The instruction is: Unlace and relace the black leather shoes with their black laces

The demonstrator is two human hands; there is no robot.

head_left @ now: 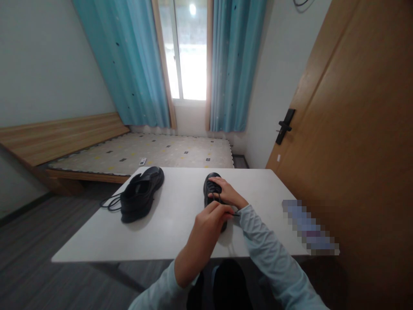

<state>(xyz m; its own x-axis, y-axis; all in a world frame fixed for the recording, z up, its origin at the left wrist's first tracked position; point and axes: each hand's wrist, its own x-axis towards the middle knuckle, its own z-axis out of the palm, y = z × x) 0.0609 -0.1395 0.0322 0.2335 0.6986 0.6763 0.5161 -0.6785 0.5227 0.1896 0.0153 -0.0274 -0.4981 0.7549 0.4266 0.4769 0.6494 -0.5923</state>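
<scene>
A black lace-up shoe [209, 199] stands on the white table [180, 241], its toe pointing away from me. My right hand [228, 193] grips its front part, with fingers and thumb bent over the laced area. Closer to me, my left hand [211, 221] pinches a black shoelace [236, 215] between thumb and fingers, above the heel end. Both hands cover much of this shoe. To the left rests a second black shoe [137, 200], apart from my hands, with its loose laces [111, 202] trailing toward the table's left edge.
A blurred-out bluish item [308, 226] lies along the table's right edge. Beyond the table is a bed [174, 148] with a small white remote [142, 162] on it. A wooden door [358, 142] stands close on the right. Blue curtains [230, 64] flank the window.
</scene>
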